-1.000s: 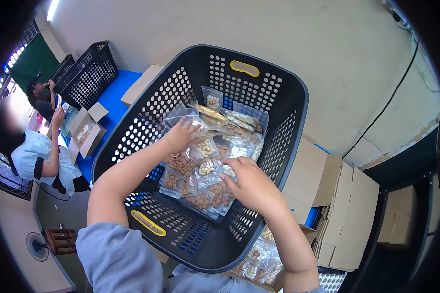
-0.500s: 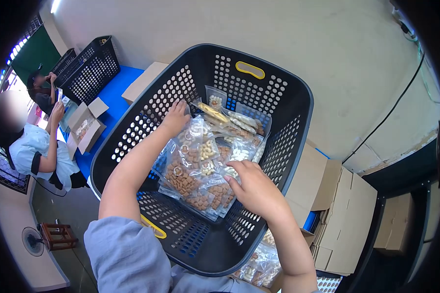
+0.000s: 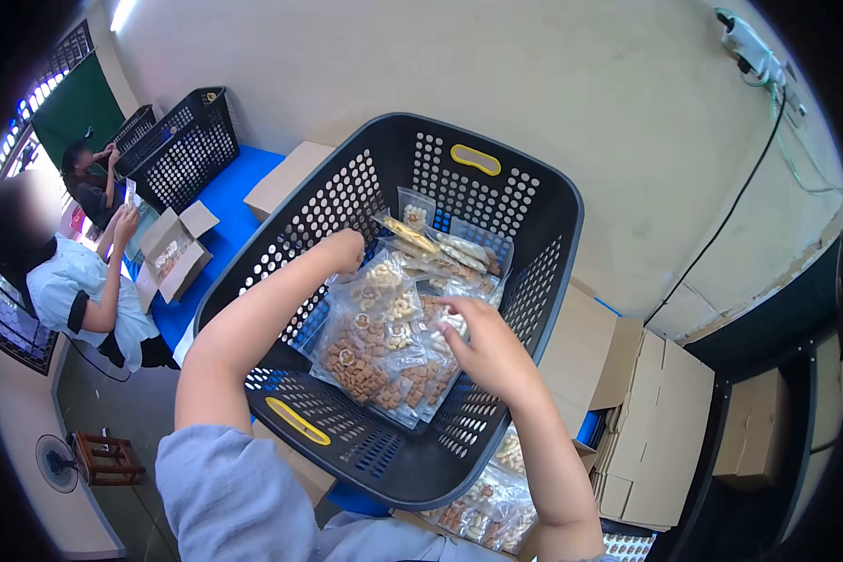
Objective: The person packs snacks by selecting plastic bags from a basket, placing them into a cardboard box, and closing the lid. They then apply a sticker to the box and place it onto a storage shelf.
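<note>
One black basket (image 3: pixel 564 201) is standing in front, bags (image 3: pixel 358 363) lying overlapped inside it, too jumbled to count. Left hand (image 3: pixel 345 249) is curling at the bags' left edge, fingertips hidden; can't tell if it's gripping. Right hand (image 3: pixel 485 345) is holding thumb and fingers apart over the bags' right side. Left of the basket: two people (image 3: pixel 89 286) working, one open box (image 3: pixel 197 259) sitting.

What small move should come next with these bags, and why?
Probably nudge the bags closer together: they overlap unevenly in the basket, and the left hand is at their left side, the right hand at their right.
</note>
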The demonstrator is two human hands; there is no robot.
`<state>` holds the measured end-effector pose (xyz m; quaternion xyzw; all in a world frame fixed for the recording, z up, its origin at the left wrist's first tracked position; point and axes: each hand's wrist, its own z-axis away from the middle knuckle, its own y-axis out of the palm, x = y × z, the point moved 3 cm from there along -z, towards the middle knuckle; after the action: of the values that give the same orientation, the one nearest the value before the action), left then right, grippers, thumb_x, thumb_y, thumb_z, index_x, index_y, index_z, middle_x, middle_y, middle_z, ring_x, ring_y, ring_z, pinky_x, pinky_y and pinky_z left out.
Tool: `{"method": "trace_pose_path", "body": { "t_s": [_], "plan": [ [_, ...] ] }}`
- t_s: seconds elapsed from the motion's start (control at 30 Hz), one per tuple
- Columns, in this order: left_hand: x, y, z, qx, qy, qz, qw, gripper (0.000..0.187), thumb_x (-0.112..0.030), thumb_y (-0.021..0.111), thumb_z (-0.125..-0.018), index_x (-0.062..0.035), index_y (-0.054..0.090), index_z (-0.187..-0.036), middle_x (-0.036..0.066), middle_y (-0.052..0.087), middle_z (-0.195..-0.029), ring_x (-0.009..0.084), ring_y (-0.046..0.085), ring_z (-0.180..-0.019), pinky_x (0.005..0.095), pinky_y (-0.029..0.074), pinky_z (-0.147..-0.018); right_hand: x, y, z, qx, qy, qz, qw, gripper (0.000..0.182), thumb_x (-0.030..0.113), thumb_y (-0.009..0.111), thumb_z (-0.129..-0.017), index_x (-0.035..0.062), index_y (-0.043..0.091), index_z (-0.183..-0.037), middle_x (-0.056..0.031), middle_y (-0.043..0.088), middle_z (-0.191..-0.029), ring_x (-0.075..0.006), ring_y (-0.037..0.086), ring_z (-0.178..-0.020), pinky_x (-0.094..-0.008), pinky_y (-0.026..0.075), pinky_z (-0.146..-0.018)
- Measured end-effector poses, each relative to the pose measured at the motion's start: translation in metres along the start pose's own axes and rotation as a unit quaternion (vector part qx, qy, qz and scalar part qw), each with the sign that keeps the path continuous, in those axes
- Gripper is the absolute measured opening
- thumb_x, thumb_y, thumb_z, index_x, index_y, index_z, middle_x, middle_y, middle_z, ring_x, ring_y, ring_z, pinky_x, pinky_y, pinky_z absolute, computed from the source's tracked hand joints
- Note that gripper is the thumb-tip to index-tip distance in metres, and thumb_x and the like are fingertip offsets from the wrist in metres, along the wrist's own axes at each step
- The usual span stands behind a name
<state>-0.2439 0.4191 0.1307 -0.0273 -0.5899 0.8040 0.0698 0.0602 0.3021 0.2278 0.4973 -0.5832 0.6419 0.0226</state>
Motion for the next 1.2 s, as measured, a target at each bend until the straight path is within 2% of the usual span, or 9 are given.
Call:
{"method": "trace_pose_path", "body": {
  "t_s": [0.17, 0.3, 0.4, 0.5, 0.57, 0.63, 0.8, 0.9, 1.2],
  "plan": [
    [-0.078, -0.095, 0.101, -0.212, 0.139, -0.045, 0.966, 0.025, -0.008, 0.062, -0.078, -0.0150, 0.074, -0.099, 0.011, 0.062, -0.083, 0.0294, 0.065, -0.086, 0.0408, 0.052, -0.076, 0.017, -0.034, 0.007, -0.215, -0.005, -0.227, 0.950, 0.034, 0.016, 0.058, -0.093, 0.0040, 0.054, -0.125, -0.0178, 0.060, -0.111, -0.0331, 0.057, -0.108, -0.0420, 0.044, -0.094],
    [-0.164, -0.162, 0.228, -0.284, 0.328, 0.053, 0.900, 0.033, -0.007, 0.063, -0.079, -0.0186, 0.071, -0.108, 0.006, 0.063, -0.090, 0.0244, 0.062, -0.087, 0.0376, 0.049, -0.076, 0.056, -0.052, 0.052, -0.296, -0.113, -0.015, 0.948, 0.049, 0.013, 0.070, -0.083, 0.0073, 0.054, -0.128, -0.0129, 0.055, -0.128, -0.0324, 0.056, -0.111, -0.0465, 0.039, -0.100],
    [-0.203, -0.166, 0.304, -0.330, 0.390, 0.160, 0.845, 0.032, -0.009, 0.065, -0.080, -0.0225, 0.072, -0.108, 0.003, 0.064, -0.100, 0.0195, 0.063, -0.086, 0.0341, 0.050, -0.077, 0.063, -0.054, 0.106, -0.194, -0.210, 0.006, 0.958, 0.041, 0.011, 0.079, -0.072, 0.0076, 0.066, -0.111, -0.0069, 0.067, -0.110, -0.0264, 0.062, -0.101, -0.0434, 0.044, -0.093],
    [-0.219, -0.152, 0.349, -0.505, 0.369, 0.276, 0.730, 0.035, -0.006, 0.070, -0.080, -0.0157, 0.067, -0.114, 0.015, 0.057, -0.122, 0.0263, 0.057, -0.112, 0.0356, 0.047, -0.091, 0.088, -0.048, 0.169, -0.241, -0.126, -0.032, 0.962, 0.028, 0.008, 0.079, -0.073, 0.0055, 0.068, -0.099, -0.0049, 0.069, -0.088, -0.0182, 0.065, -0.085, -0.0341, 0.049, -0.079],
    [-0.236, -0.125, 0.352, -0.510, 0.329, 0.390, 0.693, 0.039, -0.007, 0.071, -0.081, -0.0123, 0.063, -0.119, 0.014, 0.057, -0.122, 0.0245, 0.054, -0.116, 0.0366, 0.046, -0.093, 0.075, -0.034, 0.207, -0.305, 0.059, -0.292, 0.905, 0.021, 0.006, 0.077, -0.078, 0.0026, 0.067, -0.096, -0.0038, 0.067, -0.082, -0.0099, 0.062, -0.076, -0.0249, 0.047, -0.067],
    [-0.262, -0.094, 0.349, -0.499, 0.289, 0.500, 0.646, 0.044, -0.008, 0.072, -0.082, -0.0088, 0.058, -0.124, 0.013, 0.057, -0.123, 0.0227, 0.051, -0.119, 0.0376, 0.045, -0.094, 0.081, -0.026, 0.229, -0.319, 0.090, -0.383, 0.862, 0.017, 0.006, 0.075, -0.081, 0.0017, 0.066, -0.095, -0.0029, 0.067, -0.084, -0.0073, 0.060, -0.077, -0.0228, 0.046, -0.067],
    [-0.314, -0.014, 0.332, -0.056, 0.261, 0.770, 0.579, 0.037, -0.017, 0.062, -0.095, -0.0015, 0.050, -0.126, 0.006, 0.060, -0.115, 0.0133, 0.055, -0.109, 0.0311, 0.046, -0.095, 0.087, 0.012, 0.269, -0.287, 0.153, -0.428, 0.843, 0.023, 0.008, 0.071, -0.087, 0.0021, 0.062, -0.107, -0.0020, 0.065, -0.095, -0.0090, 0.059, -0.086, -0.0250, 0.048, -0.079],
    [-0.317, -0.007, 0.339, -0.047, 0.249, 0.806, 0.536, 0.029, -0.018, 0.057, -0.098, -0.0018, 0.053, -0.122, 0.005, 0.062, -0.111, 0.0091, 0.057, -0.103, 0.0259, 0.046, -0.092, 0.090, 0.008, 0.285, -0.387, 0.106, -0.219, 0.889, 0.036, 0.010, 0.073, -0.085, 0.0027, 0.058, -0.116, -0.0059, 0.063, -0.107, -0.0117, 0.059, -0.095, -0.0282, 0.048, -0.085],
    [-0.316, 0.019, 0.367, -0.064, 0.218, 0.738, 0.636, 0.026, -0.024, 0.058, -0.098, 0.0000, 0.059, -0.107, 0.003, 0.064, -0.096, 0.0054, 0.057, -0.085, 0.0223, 0.047, -0.074, 0.109, 0.028, 0.301, -0.238, 0.153, -0.450, 0.847, 0.025, 0.010, 0.065, -0.092, 0.0011, 0.063, -0.116, -0.0074, 0.067, -0.105, -0.0106, 0.060, -0.098, -0.0260, 0.049, -0.085]
  ]
}}
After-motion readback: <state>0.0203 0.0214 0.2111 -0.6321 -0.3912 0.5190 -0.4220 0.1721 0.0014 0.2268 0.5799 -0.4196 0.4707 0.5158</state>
